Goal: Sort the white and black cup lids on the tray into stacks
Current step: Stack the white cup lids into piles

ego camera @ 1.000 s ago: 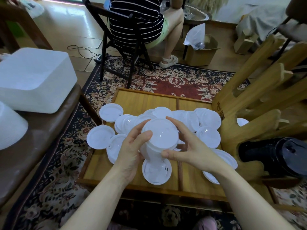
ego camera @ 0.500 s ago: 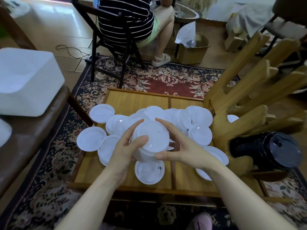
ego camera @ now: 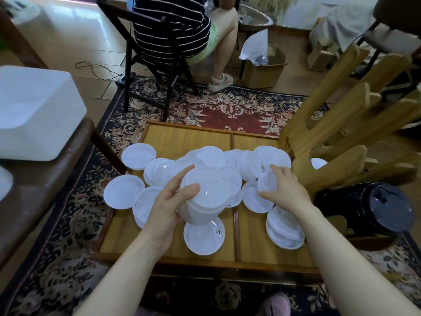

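- White plastic lids make up the stack that we hold in our left hand, lifted a little above the wooden tray; thumb and fingers curl round its upper rim and wall.
- Our right hand is on a single white lid tilted on edge among the loose ones; the fingers curve over its far rim and the thumb comes in from the near side, so we read it as a light pinch.
- The loose white lids lie overlapping across the middle of the tray, a few hang over its left rim, one lies flat just below the stack, and a small pile sits near the right front.
- The black lids already stand as a dark stack off the tray's right side, beside a wooden rack.
- We judge these lids very light, thin and springy: they flex under pressure and slide easily over one another.
- The best hold on a single lid looks to be its rim, thumb against fingers, rather than the domed middle, which would dent.
- The stack seems to need a hold round its side, low enough that the lower lids do not slip out.
- A crooked lid would likely sit proud rather than nest, so we should square it before pressing.
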`<move>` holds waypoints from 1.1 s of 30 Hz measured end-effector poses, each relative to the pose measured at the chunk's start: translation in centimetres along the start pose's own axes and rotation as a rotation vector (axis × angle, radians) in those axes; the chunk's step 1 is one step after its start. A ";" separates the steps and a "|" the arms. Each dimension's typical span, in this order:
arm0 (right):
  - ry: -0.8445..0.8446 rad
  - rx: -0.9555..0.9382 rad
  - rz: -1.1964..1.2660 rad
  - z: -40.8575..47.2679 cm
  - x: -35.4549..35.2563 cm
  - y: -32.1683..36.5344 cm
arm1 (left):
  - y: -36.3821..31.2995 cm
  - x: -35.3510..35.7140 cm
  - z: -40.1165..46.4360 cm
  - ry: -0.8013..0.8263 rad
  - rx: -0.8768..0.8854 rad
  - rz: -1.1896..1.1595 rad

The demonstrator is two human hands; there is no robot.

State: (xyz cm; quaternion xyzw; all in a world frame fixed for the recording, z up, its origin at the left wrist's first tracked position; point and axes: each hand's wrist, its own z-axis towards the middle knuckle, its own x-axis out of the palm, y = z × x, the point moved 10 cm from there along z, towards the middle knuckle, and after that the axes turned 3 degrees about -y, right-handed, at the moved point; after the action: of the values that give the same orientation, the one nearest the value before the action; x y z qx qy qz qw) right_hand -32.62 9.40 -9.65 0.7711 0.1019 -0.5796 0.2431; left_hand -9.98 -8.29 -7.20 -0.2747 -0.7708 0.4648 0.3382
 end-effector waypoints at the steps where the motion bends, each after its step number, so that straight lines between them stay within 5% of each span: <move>1: 0.001 0.017 -0.030 0.0 0.2 -0.2 | 0.0 0.0 0.0 -0.002 -0.001 -0.003; 14: -0.061 0.041 0.106 -0.9 -2.6 0.4 | 0.0 0.0 -0.1 -0.011 -0.028 -0.025; 21: -0.044 -0.221 0.684 -5.2 -5.6 7.6 | 0.1 -0.1 -0.2 -0.027 -0.030 -0.033; 29: 0.101 -0.582 0.704 -9.5 -5.1 14.4 | 0.2 0.2 -0.1 0.013 -0.004 -0.043; 33: 0.148 -0.613 0.736 -9.9 -4.4 14.9 | 0.4 0.3 0.2 0.040 0.011 -0.054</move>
State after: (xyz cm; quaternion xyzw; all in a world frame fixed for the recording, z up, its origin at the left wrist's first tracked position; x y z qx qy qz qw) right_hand -19.08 1.96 0.46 0.6880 0.0056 -0.3421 0.6400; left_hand -10.29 -8.02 -7.50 -0.2613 -0.7683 0.4543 0.3675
